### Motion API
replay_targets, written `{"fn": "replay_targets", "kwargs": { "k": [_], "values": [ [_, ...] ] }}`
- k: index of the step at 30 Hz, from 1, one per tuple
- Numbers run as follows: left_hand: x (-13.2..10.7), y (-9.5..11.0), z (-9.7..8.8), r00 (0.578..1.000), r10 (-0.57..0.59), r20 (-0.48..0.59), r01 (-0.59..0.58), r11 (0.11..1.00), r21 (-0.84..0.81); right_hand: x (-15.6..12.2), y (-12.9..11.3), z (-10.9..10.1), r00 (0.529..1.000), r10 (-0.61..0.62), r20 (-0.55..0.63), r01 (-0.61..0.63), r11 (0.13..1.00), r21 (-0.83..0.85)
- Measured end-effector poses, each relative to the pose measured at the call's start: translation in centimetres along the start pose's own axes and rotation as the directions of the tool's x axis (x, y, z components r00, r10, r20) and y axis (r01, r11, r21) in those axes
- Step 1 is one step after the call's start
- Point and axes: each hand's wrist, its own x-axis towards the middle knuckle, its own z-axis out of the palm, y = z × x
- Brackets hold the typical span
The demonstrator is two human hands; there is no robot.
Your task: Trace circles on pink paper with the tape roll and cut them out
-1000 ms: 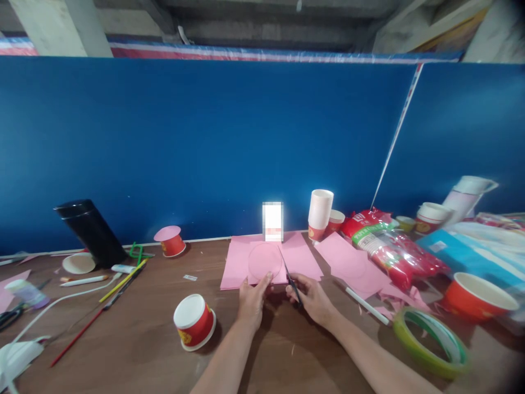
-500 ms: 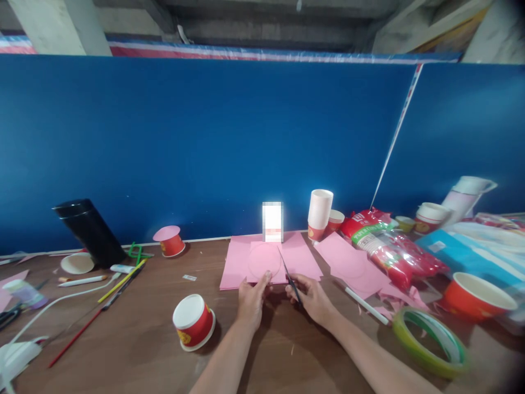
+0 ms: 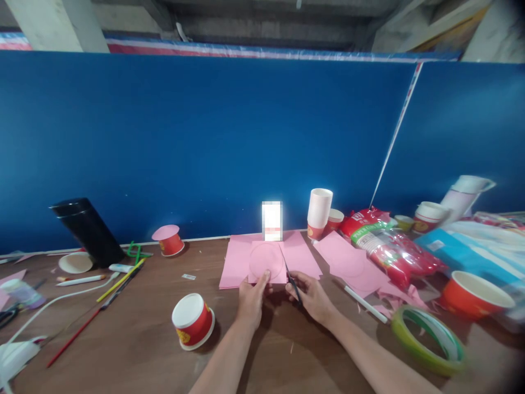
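Observation:
A pink sheet of paper (image 3: pixel 266 253) with a circle drawn on it is pinched at its lower edge by my left hand (image 3: pixel 253 295), thumb on top. My right hand (image 3: pixel 310 298) is closed round the handles of black scissors (image 3: pixel 292 280), whose blades point up and away along the sheet's right side. Whether the blades touch the paper I cannot tell. Behind the held sheet lies a stack of larger pink paper (image 3: pixel 235 262). An upside-down red paper cup (image 3: pixel 192 323) stands left of my left arm.
To the right are more pink sheets (image 3: pixel 348 262), a white pen (image 3: pixel 365 303), green tape (image 3: pixel 426 339) and a red bag of cups (image 3: pixel 389 241). A cup stack (image 3: pixel 320 210) stands behind. On the left are a black bottle (image 3: pixel 86 230), brushes and a cup with a pink disc (image 3: pixel 167 234).
The held pink sheet has shifted slightly to the right and tilts a little differently. Both hands keep their grips almost in place.

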Motion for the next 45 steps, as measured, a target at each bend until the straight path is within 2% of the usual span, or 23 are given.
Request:
{"fn": "replay_targets", "kwargs": {
  "k": [9,25,34,45],
  "values": [
    [-0.07,-0.05,0.01,0.999,0.03,0.035,-0.031,0.999,0.026,-0.06,0.15,-0.13,1.0,-0.013,0.003,0.013,1.0,-0.014],
    [0.0,-0.01,-0.11,0.999,0.032,0.001,-0.032,0.999,0.027,-0.1,-0.41,-0.05,0.999,-0.032,-0.007,0.032,0.997,-0.067],
    [-0.01,-0.07,-0.02,0.999,0.036,0.028,-0.036,0.999,0.002,0.02,-0.17,-0.09,1.0,-0.027,-0.016,0.027,0.998,-0.05],
    [-0.02,-0.18,-0.18,0.999,0.034,0.024,-0.036,0.998,0.06,0.11,-0.21,0.04,0.999,-0.015,-0.037,0.014,1.0,-0.024]
  ]
}}
